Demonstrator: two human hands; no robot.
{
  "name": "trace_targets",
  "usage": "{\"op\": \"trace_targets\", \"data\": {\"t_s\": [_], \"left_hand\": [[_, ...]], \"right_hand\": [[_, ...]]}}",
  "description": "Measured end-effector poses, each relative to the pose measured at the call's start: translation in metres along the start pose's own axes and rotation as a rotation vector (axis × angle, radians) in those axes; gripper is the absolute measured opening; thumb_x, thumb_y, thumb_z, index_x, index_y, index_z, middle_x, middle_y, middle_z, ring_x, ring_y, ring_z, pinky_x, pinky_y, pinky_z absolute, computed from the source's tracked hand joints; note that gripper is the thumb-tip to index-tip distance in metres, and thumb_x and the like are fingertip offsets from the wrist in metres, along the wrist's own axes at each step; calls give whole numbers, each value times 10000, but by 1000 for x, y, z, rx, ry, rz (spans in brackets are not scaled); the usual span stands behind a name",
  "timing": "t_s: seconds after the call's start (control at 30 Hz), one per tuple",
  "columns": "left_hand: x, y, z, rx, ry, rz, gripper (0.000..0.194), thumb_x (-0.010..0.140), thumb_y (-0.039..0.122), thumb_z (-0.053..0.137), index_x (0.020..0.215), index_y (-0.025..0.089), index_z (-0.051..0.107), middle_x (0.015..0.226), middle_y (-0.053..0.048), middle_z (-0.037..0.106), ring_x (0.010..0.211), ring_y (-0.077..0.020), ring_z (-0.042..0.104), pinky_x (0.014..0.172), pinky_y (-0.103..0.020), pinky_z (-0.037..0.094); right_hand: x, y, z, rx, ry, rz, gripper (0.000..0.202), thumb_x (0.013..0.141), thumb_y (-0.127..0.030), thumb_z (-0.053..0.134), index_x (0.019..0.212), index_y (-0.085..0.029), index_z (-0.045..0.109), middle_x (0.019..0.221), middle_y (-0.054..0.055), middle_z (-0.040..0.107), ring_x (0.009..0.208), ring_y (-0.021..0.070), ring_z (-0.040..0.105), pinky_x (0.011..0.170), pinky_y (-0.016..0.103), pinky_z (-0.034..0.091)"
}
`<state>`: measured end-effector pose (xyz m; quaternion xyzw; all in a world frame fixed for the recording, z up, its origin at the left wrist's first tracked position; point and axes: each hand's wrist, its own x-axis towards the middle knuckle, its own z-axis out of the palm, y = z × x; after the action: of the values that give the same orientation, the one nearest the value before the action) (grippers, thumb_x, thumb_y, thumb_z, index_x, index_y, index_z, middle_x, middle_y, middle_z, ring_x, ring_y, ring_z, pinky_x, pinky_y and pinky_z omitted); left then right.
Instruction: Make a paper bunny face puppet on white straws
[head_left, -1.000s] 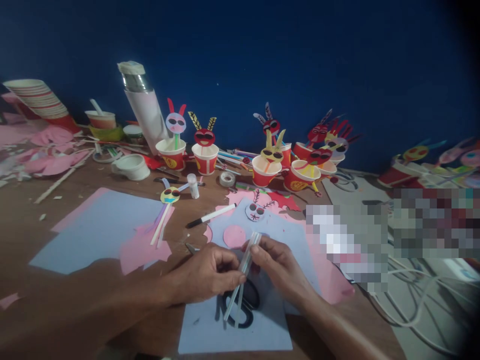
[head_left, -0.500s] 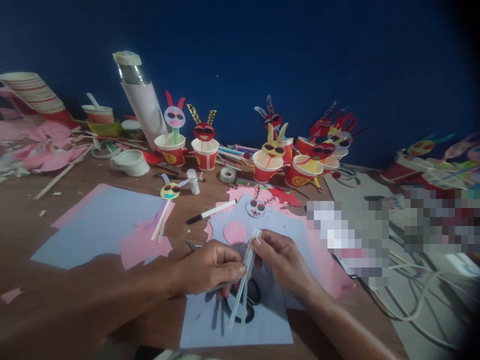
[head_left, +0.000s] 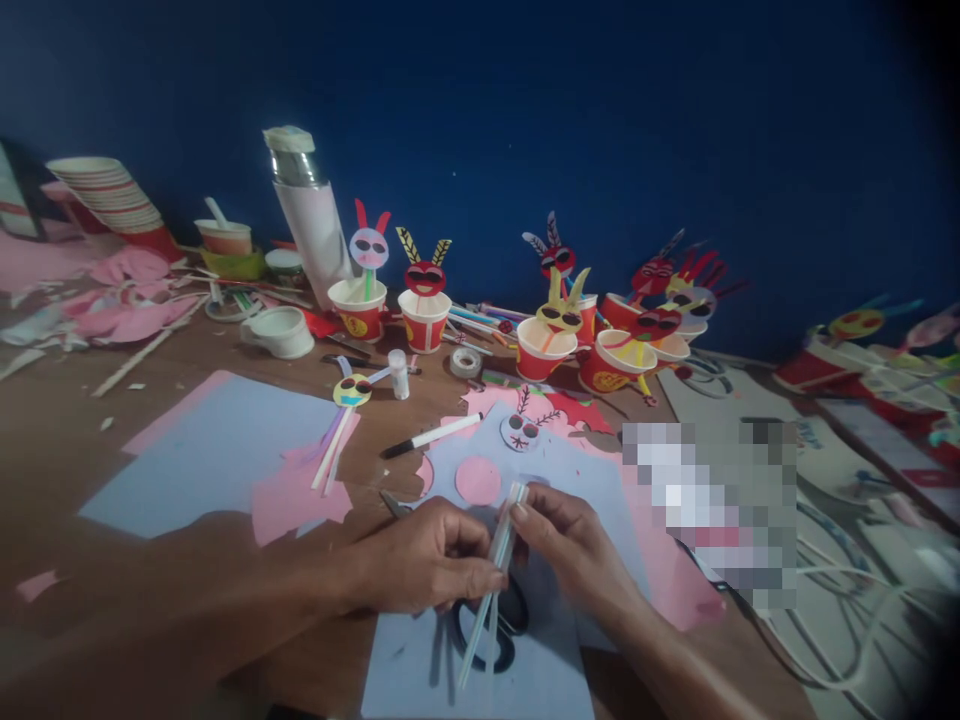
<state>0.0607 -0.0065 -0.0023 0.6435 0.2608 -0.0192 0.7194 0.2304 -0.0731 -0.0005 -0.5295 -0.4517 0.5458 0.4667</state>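
Note:
My left hand [head_left: 450, 560] and my right hand [head_left: 559, 535] both pinch a bundle of thin striped straws [head_left: 480, 635], which slants down toward me. The right fingers hold its upper end, and the left fingers grip a little lower. Under the straws, black scissor handles [head_left: 487, 625] lie on pale blue paper [head_left: 405, 650]. Just beyond my hands are a pink paper circle [head_left: 478, 481] and a pale round paper face [head_left: 519, 432] with dark antennae. A black-and-white marker [head_left: 433, 436] lies to the left of them.
Red-and-white cups [head_left: 425, 320] with paper faces stand along the back, near a tall flask [head_left: 311, 225]. A yellow paper face [head_left: 352, 391] on straws lies left of the marker. Stacked cups [head_left: 112, 200] lean at the far left. Cables [head_left: 847, 580] run along the right.
The view has shifted, so most things appear lower and further right. My left hand has closed in on the straws, which both hands still hold.

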Motion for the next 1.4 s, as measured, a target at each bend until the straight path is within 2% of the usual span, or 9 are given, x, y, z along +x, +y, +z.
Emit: {"op": "trace_targets", "data": {"t_s": [0.17,0.3,0.4,0.5,0.67,0.87,1.13,1.4], "left_hand": [[0,-2,1,-23,-3,27,298,769,416,572,758,120,612,530,48,448,419,-51,392,376,-162,287],[0,-4,0,-34,-16,28,243,747,373,605,716,132,591,492,59,436,398,-44,364,362,-158,261],[0,-3,0,-86,-12,28,196,731,330,618,716,138,583,513,57,458,408,-42,385,358,-146,266],[0,1,0,-176,5,31,170,727,301,606,760,135,590,570,52,486,437,-37,423,403,-139,337],[1,9,0,-283,72,-5,189,673,287,594,778,131,575,635,25,552,456,-50,475,435,-165,364],[3,5,0,-236,106,-1,164,672,282,590,734,132,569,550,36,527,443,-61,452,424,-175,317],[2,4,3,-151,202,11,66,685,195,578,688,132,558,580,43,531,510,-65,486,483,-178,365],[3,3,3,-131,199,13,64,688,182,556,658,125,557,555,42,514,494,-55,445,464,-170,334]], "right_hand": [[-1,-5,5,36,-3,-4,308,731,-436,630,634,-146,590,540,-16,526,505,92,462,496,203,392],[-2,-6,5,88,21,35,291,713,-413,656,609,-150,587,528,-13,546,489,94,476,491,207,401],[-1,-3,-1,94,92,39,263,720,-401,659,645,-154,606,529,-22,545,495,91,487,500,200,399],[0,3,-7,92,158,7,242,752,-387,638,674,-160,615,536,-35,526,514,79,470,515,185,383],[1,6,-8,113,185,-49,224,798,-369,591,696,-170,592,565,-40,521,523,77,474,529,191,382],[1,1,-6,72,186,-50,237,794,-375,586,683,-166,583,553,-35,513,525,90,472,532,212,385],[0,0,-4,46,193,-59,230,774,-376,597,685,-164,599,548,-23,517,517,106,471,515,231,386],[-1,-2,-2,45,184,-39,238,762,-387,610,678,-164,599,538,-29,517,515,98,465,517,217,386]]}}
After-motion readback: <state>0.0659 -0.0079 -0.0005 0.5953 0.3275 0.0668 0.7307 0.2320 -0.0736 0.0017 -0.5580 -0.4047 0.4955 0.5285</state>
